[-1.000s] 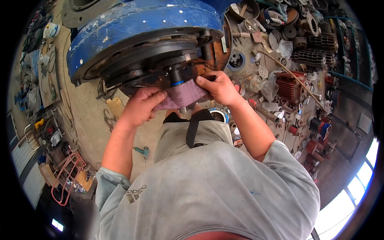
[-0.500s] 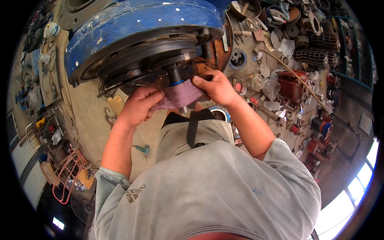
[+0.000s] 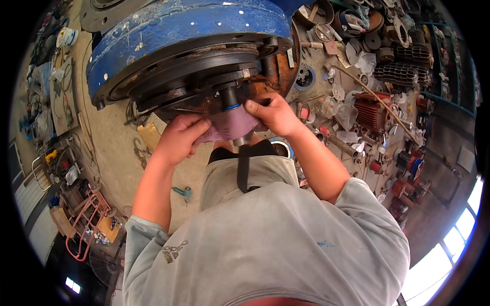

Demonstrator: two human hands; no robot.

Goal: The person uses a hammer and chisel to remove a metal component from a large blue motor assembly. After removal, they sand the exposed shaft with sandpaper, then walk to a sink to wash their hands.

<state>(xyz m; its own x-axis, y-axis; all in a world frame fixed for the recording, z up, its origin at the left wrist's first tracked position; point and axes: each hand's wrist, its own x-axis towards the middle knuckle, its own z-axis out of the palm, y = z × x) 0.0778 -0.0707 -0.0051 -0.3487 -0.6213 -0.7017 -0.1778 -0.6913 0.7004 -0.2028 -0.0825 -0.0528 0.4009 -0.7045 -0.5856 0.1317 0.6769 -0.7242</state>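
A mauve strip of sandpaper (image 3: pixel 230 124) is stretched between my hands and lies over a metal shaft (image 3: pixel 239 142). My left hand (image 3: pixel 181 136) pinches its left end between thumb and fingers. The right end is pinched in my right hand (image 3: pixel 275 116), thumb on top. Above the strip, a blue ring (image 3: pixel 231 107) circles the shaft; the bare shaft tip shows below. The shaft sticks out of a dark round flange (image 3: pixel 194 74) on a big blue machine housing (image 3: pixel 194 23). How far the strip wraps behind the shaft is hidden.
On the floor at the left lies a teal power tool (image 3: pixel 182 193), near a red tubular frame (image 3: pixel 87 224). To the right, a red finned motor (image 3: pixel 371 109), a long wooden stick (image 3: pixel 377 97) and many loose machine parts crowd the floor. A rusty plate (image 3: pixel 282 71) stands behind the shaft.
The strip has shifted and bends more over the shaft, its printed marks no longer clear. Both hands keep their pinch. The machine appears slightly further right in view.
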